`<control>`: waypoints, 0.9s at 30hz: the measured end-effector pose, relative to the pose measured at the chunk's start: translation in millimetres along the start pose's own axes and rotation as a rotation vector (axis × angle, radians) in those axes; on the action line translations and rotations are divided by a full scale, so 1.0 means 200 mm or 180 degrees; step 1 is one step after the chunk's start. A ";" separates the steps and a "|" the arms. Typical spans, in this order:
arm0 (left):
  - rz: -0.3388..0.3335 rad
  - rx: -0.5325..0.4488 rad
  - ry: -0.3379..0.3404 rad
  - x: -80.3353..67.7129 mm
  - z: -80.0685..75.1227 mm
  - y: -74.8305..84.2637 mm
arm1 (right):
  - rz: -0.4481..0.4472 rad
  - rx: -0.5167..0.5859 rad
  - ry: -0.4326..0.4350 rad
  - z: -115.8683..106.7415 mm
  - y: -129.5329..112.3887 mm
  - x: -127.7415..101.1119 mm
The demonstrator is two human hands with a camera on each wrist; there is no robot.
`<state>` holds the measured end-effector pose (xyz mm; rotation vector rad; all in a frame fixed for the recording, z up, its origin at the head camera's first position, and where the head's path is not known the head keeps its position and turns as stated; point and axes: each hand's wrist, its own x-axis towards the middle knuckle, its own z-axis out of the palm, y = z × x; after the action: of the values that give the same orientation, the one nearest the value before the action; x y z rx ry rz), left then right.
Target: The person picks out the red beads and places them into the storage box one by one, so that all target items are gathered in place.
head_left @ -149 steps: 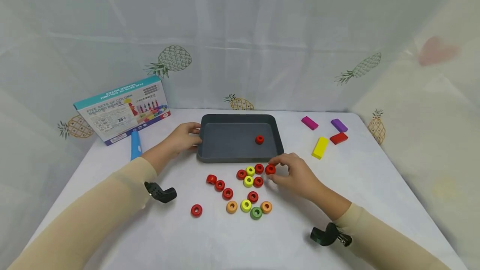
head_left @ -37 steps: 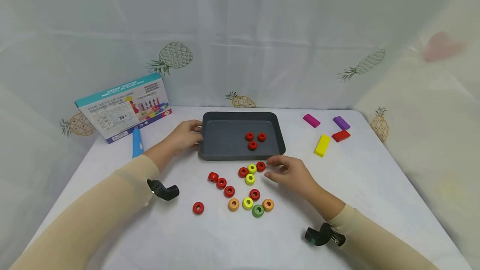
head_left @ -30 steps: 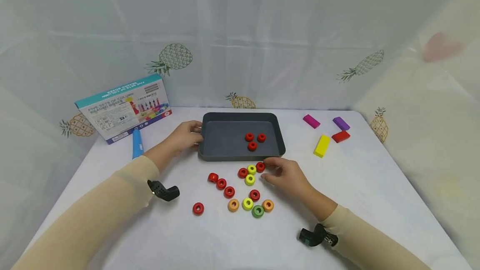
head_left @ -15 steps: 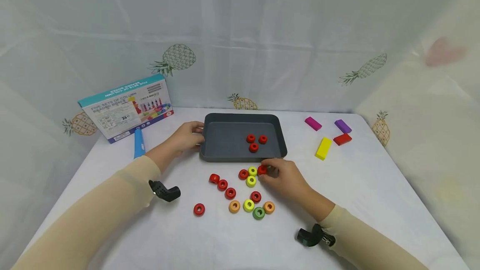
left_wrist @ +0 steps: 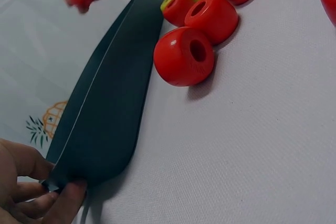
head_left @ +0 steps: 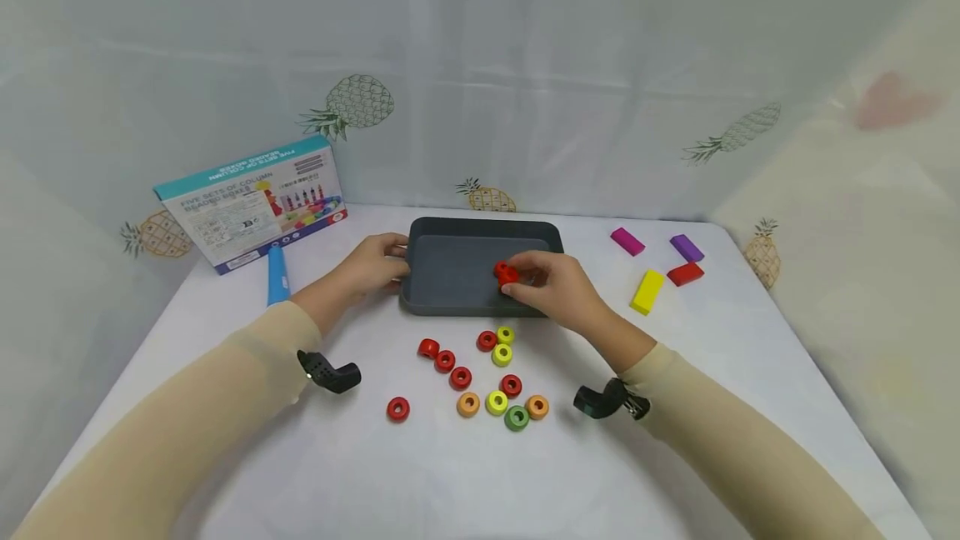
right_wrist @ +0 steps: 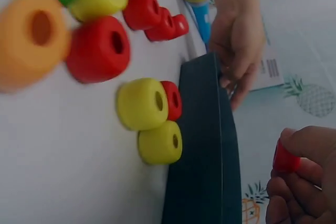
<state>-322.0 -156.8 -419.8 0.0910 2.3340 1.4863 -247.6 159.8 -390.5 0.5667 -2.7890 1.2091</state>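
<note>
My left hand (head_left: 386,261) grips the left rim of a dark grey tray (head_left: 450,273); in the left wrist view its fingers (left_wrist: 31,195) curl round the tray's corner (left_wrist: 100,124). Over the tray's right half, my right hand (head_left: 519,279) pinches a red bead (head_left: 506,272). That red bead (right_wrist: 286,158) also shows in the right wrist view between the fingertips, above the tray wall (right_wrist: 202,145). The hand hides the tray's floor beneath it. Several loose beads lie in front of the tray: red (head_left: 460,377), yellow (head_left: 501,354), orange (head_left: 468,403), green (head_left: 516,417).
A teal toy box (head_left: 251,202) leans at the back left with a blue pen (head_left: 276,273) before it. Magenta (head_left: 627,241), purple (head_left: 686,247), red (head_left: 686,273) and yellow (head_left: 647,291) blocks lie at the right. A pineapple-print curtain closes the back and sides.
My right hand took a red bead from beside the yellow ones and lifted it over the tray. Since the oldest frame two more red beads landed in the tray. The left hand stayed.
</note>
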 end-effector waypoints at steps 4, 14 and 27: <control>0.0022 -0.0003 -0.0040 0.01 0.02 0.02 | 0.0003 -0.0231 -0.0100 0.06 0.01 0.11; 0.0010 -0.0044 -0.0039 0.02 0.04 0.01 | -0.0028 -0.1004 -0.0288 0.19 0.09 0.20; -0.0031 -0.0099 0.0000 -0.01 0.00 0.01 | -0.0031 -0.0453 -0.0107 0.05 0.06 0.02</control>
<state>-320.1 -156.8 -416.8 0.0712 2.3071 1.5172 -254.4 159.4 -405.5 0.5936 -2.8666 0.9981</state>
